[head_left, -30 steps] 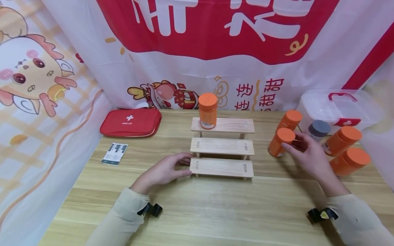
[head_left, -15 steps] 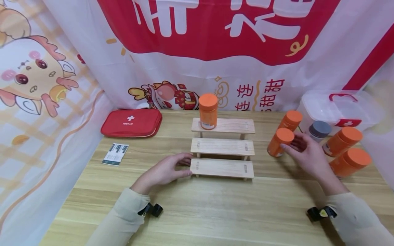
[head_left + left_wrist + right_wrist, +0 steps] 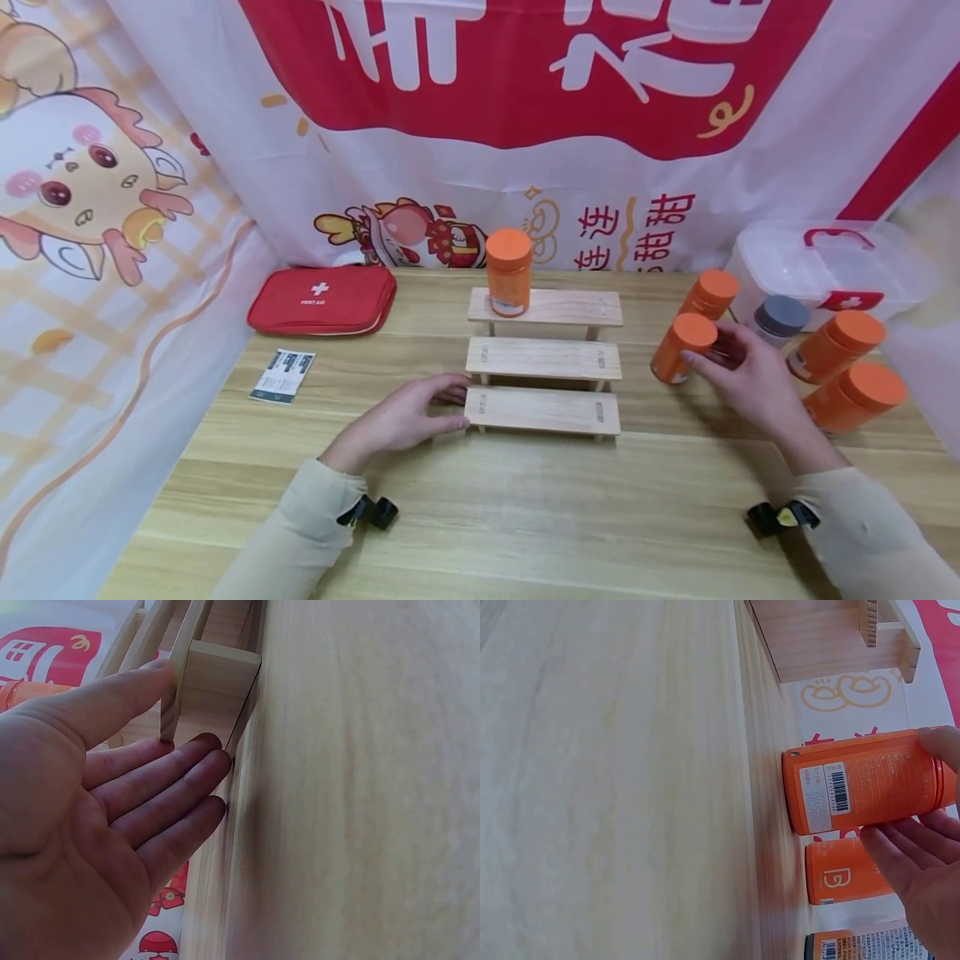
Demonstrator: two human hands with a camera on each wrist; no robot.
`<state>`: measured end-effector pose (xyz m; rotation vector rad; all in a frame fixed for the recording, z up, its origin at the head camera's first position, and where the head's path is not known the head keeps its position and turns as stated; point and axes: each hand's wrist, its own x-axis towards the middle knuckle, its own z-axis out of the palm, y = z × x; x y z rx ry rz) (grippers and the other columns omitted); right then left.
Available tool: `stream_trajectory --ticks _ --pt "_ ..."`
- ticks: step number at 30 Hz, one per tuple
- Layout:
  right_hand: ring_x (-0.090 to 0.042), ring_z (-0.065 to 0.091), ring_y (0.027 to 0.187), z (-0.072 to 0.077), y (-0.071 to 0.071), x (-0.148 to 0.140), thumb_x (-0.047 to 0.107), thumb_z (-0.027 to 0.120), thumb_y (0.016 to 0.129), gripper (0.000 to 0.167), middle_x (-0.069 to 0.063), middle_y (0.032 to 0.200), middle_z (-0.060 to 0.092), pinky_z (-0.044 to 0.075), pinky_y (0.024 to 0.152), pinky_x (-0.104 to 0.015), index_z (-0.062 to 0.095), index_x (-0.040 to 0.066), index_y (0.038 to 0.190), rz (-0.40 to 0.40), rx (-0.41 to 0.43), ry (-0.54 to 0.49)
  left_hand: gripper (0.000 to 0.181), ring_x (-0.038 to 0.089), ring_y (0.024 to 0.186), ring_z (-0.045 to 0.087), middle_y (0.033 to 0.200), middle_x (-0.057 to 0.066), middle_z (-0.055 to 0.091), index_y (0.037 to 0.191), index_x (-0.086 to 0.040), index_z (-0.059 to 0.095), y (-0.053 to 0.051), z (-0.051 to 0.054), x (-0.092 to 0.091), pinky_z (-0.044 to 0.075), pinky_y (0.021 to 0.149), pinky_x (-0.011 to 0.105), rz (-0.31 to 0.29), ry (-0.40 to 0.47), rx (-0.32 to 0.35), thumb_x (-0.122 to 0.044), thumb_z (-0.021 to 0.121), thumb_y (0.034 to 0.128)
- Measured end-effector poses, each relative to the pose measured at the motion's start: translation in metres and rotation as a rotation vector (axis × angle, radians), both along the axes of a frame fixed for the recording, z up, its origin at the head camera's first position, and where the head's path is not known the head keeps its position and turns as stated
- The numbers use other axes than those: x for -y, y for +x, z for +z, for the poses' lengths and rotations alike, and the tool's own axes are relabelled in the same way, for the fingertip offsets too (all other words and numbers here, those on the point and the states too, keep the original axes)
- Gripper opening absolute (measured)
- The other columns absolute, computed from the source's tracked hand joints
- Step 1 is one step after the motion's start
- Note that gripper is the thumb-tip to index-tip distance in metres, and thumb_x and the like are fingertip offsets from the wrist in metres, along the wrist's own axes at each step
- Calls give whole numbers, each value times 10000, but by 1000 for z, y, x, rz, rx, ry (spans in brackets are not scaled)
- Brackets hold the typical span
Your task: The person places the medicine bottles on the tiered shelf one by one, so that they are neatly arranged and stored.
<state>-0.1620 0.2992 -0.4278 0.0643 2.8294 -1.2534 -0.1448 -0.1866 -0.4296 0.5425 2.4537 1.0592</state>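
Note:
My right hand (image 3: 753, 383) grips an orange bottle (image 3: 855, 784) with an orange cap, thumb near the cap and fingers along the opposite side. Whether its base touches the table cannot be told. At the middle stands a three-step wooden stand (image 3: 543, 410). My left hand (image 3: 405, 412) is at the left end of its lowest step. In the left wrist view, the palm (image 3: 82, 840) faces the camera, with straight fingers; thumb and forefinger touch the step's end. Another orange bottle (image 3: 509, 279) stands upright at the left of the top step.
Right of the stand are more orange bottles (image 3: 836, 343) and a grey-capped bottle (image 3: 782, 317), with a clear first-aid box (image 3: 787, 258) behind. A red first-aid pouch (image 3: 321, 304) and a printed card (image 3: 282, 375) lie at left. A printed cloth (image 3: 420, 158) hangs behind the table.
The bottle in my right hand has shifted very slightly left, the thumb moving with it. My left hand stays at the stand's end.

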Motion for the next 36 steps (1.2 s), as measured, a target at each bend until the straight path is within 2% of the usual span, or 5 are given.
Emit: stream_trajectory --ticks 13,28,36 --pt "-462 564 1361 1 3 4 527 727 1011 819 -260 1519 560 481 1142 -698 426 50 1605 -12 -23 3 556 231 1337 664 1406 15 719 1508 -145 595 0 -3 0 500 1199 531 -6 -5 -16 -304 785 1009" --pt "-433 543 1399 5 4 3 515 736 1008 810 -227 1557 546 493 1161 -646 419 93 1621 -16 -36 -20 563 240 1341 662 1412 28 717 1513 -136 588 0 -2 0 500 1202 526 -3 0 -13 -289 785 1009" --pt "-427 534 1403 11 3 4 507 738 1009 807 -224 1566 541 481 1171 -663 416 104 1630 -26 -38 -30 571 245 1353 654 1423 31 708 1521 -139 583 0 -2 1 494 1206 533 -1 3 -6 -303 783 1011"
